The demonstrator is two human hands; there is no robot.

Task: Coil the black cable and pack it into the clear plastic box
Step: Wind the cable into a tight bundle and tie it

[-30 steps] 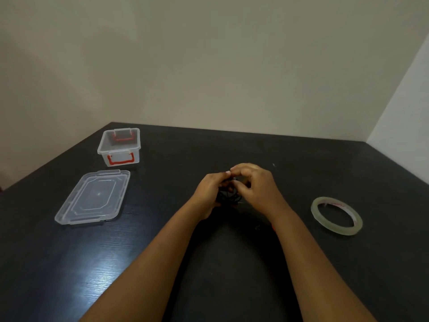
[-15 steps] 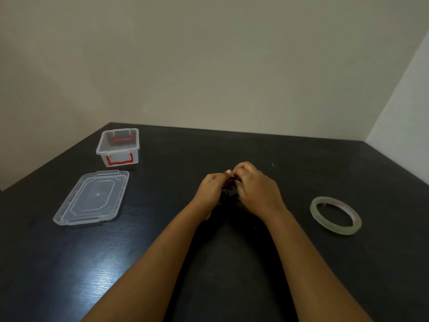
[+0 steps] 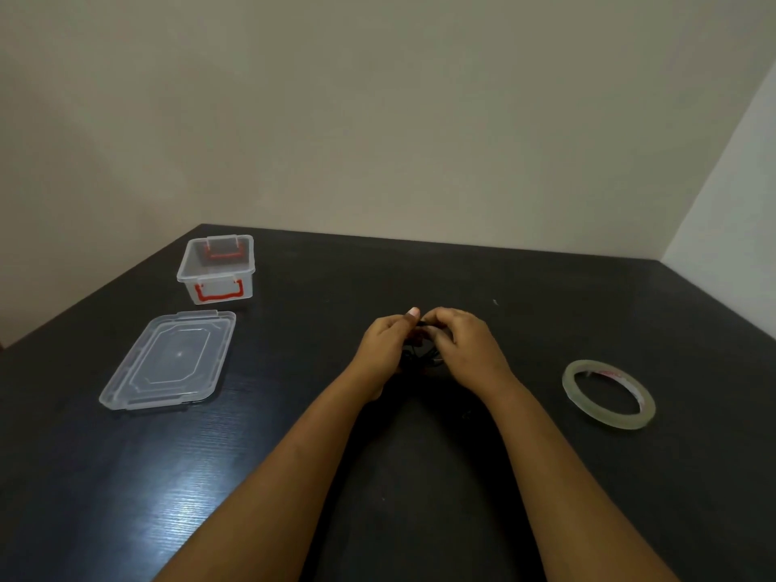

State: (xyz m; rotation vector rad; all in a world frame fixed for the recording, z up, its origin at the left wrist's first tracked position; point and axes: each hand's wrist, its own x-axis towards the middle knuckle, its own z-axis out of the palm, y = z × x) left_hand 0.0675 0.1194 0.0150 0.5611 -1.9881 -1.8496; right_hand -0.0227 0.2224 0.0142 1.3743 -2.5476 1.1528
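Head view. Item: black cable point(image 3: 421, 355), a small dark bundle, held between both hands just above the dark table point(image 3: 378, 476) near its middle; mostly hidden by the fingers, coil shape hard to tell against the dark surface. Left hand point(image 3: 384, 344): fingers curled, grasping the cable from the left, thumb tip raised at the top. Right hand point(image 3: 464, 346): fingers curled, pinching the cable from the right, fingertips meeting those of the left hand. Item: clear plastic box point(image 3: 218, 273), open, red handles at near and far ends, standing upright at the far left of the table, well apart from the hands. Item: clear lid point(image 3: 168, 361), lying flat just in front of the box. Item: roll of clear tape point(image 3: 609, 392), lying flat on the table to the right of the right hand, apart from it. Background: plain pale walls meeting at a corner, right.
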